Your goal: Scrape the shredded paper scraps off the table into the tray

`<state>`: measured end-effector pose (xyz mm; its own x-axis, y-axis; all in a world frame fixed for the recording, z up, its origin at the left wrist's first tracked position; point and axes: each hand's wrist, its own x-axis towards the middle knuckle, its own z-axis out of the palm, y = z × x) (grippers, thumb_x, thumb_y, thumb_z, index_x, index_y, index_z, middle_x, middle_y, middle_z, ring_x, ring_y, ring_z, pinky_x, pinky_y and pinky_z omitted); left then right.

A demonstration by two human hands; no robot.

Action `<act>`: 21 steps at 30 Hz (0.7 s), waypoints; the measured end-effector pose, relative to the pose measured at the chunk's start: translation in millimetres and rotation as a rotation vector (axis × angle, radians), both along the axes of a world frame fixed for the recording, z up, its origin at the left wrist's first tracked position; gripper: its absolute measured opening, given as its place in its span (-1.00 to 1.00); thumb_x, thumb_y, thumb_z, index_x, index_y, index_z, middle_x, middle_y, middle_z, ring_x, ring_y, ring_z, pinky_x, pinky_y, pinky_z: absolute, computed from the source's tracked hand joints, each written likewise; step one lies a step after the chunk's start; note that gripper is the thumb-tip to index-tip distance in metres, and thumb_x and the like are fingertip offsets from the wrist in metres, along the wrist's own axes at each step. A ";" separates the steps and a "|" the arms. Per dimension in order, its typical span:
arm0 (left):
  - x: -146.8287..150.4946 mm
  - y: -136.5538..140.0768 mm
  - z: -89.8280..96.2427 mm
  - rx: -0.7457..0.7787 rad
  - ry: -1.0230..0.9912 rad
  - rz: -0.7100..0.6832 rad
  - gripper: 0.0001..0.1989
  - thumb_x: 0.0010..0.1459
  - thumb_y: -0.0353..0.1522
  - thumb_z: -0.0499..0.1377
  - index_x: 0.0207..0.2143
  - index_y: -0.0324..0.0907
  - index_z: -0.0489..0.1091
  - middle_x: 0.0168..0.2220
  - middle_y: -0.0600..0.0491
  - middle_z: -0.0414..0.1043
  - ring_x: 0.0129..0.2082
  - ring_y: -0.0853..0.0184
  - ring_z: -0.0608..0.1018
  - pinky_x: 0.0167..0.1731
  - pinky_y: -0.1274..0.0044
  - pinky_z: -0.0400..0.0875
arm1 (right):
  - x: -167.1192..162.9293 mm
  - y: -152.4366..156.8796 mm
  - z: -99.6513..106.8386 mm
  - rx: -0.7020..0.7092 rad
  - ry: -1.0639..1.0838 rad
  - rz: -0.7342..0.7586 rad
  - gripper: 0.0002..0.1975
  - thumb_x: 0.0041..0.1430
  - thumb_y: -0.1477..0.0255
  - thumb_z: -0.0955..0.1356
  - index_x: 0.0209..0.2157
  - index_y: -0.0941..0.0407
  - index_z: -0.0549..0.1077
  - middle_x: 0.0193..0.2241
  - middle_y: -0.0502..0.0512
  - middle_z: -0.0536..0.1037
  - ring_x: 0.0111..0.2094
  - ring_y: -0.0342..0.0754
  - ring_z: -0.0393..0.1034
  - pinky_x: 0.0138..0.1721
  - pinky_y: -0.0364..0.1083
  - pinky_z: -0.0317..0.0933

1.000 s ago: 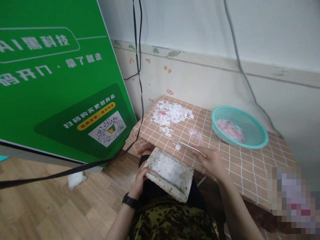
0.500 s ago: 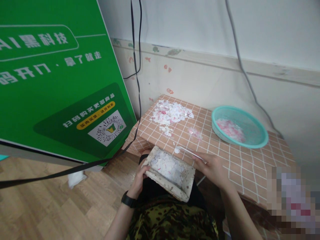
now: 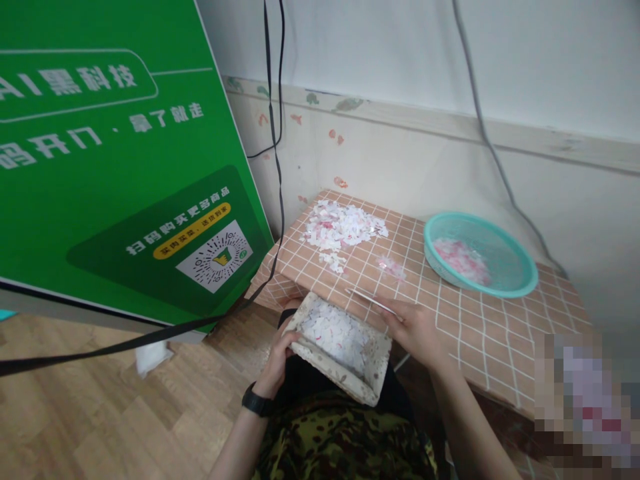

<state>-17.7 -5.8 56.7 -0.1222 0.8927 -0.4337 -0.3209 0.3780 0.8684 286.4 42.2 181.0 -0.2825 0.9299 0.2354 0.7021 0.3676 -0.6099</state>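
My left hand grips the left end of a rectangular, pale patterned box, tilted over my lap below the table's front edge. White paper scraps with a few red bits lie inside it. In my right hand is a thin, flat white strip, its tip at the table edge above the box; what exactly it is, I cannot make out. Beyond the strip, a small patch of pinkish clear scraps lies on the checked tablecloth. A larger pile of white scraps is farther back to the left.
A turquoise plastic basket holding pink and white scraps stands at the table's right. A tall green cabinet is on the left, with a black strap hanging across it. A grey cable runs down the wall.
The white strip has swept a little left and down to the table edge. The white scraps that lay at its tip are gone from the edge. The box is almost unmoved.
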 end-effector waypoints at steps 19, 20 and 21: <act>-4.1 -2.9 -21.3 -0.022 -0.032 -0.026 -0.59 0.00 -0.24 0.27 -0.09 -0.21 0.57 -0.33 0.02 0.60 -0.24 0.11 0.57 -0.25 0.42 0.42 | -13.0 52.4 10.0 0.110 -0.001 0.027 -0.71 0.35 0.36 0.30 -0.08 0.00 0.66 -0.14 0.11 0.70 -0.16 0.08 0.63 -0.12 -0.02 0.44; -4.1 -3.6 -24.3 -0.020 -0.034 -0.029 -0.56 0.01 -0.24 0.27 -0.05 -0.20 0.56 -0.30 0.01 0.61 -0.22 0.10 0.57 -0.23 0.42 0.42 | -15.2 57.1 12.5 0.098 -0.031 0.046 -0.71 0.35 0.36 0.29 -0.09 0.01 0.66 -0.15 0.12 0.70 -0.18 0.08 0.63 -0.15 -0.03 0.43; -4.1 -4.3 -27.3 -0.017 -0.034 -0.030 -0.53 0.01 -0.24 0.26 -0.01 -0.19 0.55 -0.25 0.01 0.62 -0.20 0.09 0.57 -0.22 0.41 0.41 | -17.0 61.4 15.0 0.084 -0.067 0.064 -0.71 0.35 0.37 0.29 -0.10 0.01 0.67 -0.17 0.13 0.71 -0.20 0.08 0.63 -0.17 -0.04 0.41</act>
